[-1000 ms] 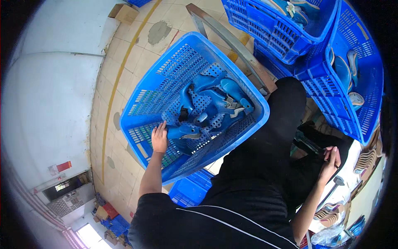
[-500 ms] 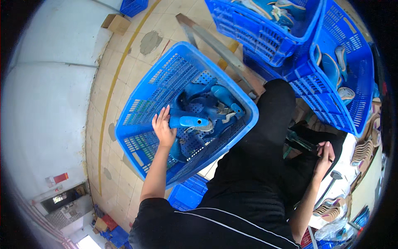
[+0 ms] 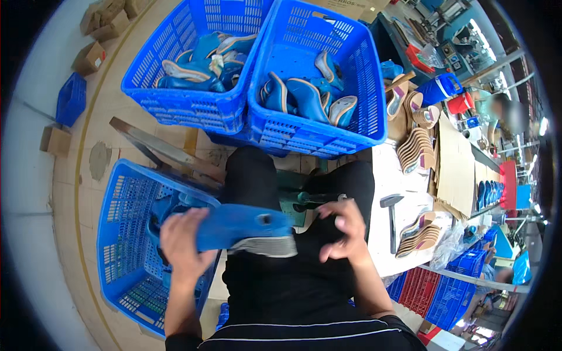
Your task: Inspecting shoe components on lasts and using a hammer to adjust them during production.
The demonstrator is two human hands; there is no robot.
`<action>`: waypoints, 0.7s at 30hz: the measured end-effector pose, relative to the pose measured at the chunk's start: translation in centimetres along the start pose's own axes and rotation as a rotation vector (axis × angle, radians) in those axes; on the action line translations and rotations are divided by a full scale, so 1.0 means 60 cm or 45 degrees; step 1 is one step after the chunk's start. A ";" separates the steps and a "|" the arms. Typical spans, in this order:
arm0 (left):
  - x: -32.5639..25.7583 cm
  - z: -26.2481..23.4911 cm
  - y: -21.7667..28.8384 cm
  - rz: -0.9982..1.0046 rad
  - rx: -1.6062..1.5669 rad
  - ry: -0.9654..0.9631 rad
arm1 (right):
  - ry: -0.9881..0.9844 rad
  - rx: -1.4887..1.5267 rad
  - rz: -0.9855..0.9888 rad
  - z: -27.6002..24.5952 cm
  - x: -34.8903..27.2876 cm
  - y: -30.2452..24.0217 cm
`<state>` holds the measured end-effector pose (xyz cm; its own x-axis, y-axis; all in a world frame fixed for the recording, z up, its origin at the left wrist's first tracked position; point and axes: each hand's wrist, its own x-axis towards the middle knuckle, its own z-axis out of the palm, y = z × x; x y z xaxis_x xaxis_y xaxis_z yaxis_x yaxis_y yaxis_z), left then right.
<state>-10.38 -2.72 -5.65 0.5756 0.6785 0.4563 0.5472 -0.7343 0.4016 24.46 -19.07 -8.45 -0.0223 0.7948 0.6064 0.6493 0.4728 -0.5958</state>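
Above my lap, my left hand (image 3: pixel 186 243) grips a blue shoe last (image 3: pixel 243 225) by one end. The last has a round hole near its other end and a grey-white ribbed piece (image 3: pixel 266 246) along its lower side; motion blurs it slightly. To the right of the last, my right hand (image 3: pixel 344 231) is raised with fingers apart and curved, and I see nothing in it. Behind that hand, between my knees, lies a dark metal tool (image 3: pixel 316 200) beside a green surface (image 3: pixel 293 212). A blue crate (image 3: pixel 117 234) with more blue lasts stands on my left.
Two blue crates (image 3: pixel 316 131) of blue shoes with pale linings stand ahead. A wooden bar (image 3: pixel 158 146) lies left of my knee. On the white-covered table (image 3: pixel 380 234) at right are a hammer (image 3: pixel 392 219), stacked insoles (image 3: pixel 417 153) and cardboard (image 3: pixel 455 169).
My left hand has lifted the last out of the left crate and brought it over my lap. My right hand has let go of the dark tool and moved toward the last. The view has turned right.
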 end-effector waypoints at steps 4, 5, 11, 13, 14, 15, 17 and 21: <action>0.044 0.074 0.090 0.221 -0.245 -0.274 | 0.064 -0.004 0.074 0.001 -0.093 -0.030; 0.045 0.089 0.104 0.273 -0.270 -0.381 | -0.005 0.026 0.166 -0.007 -0.104 -0.038; 0.065 0.140 0.198 0.321 -0.323 -0.623 | 0.306 0.416 0.835 -0.038 -0.208 -0.050; 0.074 0.146 0.220 0.256 -0.334 -0.622 | 0.452 0.605 0.939 -0.049 -0.199 -0.042; 0.085 0.140 0.228 0.294 -0.339 -0.627 | 0.405 0.545 0.863 -0.059 -0.180 -0.030; 0.097 0.136 0.240 0.210 -0.357 -0.665 | 0.370 0.537 0.790 -0.075 -0.155 -0.022; 0.125 0.122 0.249 0.075 -0.499 -0.728 | 0.295 0.545 0.806 -0.104 -0.115 -0.019; 0.185 0.093 0.284 -0.372 -0.743 -0.752 | 0.351 1.095 1.363 -0.132 -0.046 -0.022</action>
<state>8.73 -7.56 1.82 0.7695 0.6210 -0.1487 0.4168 -0.3121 0.8537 29.72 -24.93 -5.18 0.3945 0.8619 -0.3187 -0.4091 -0.1458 -0.9008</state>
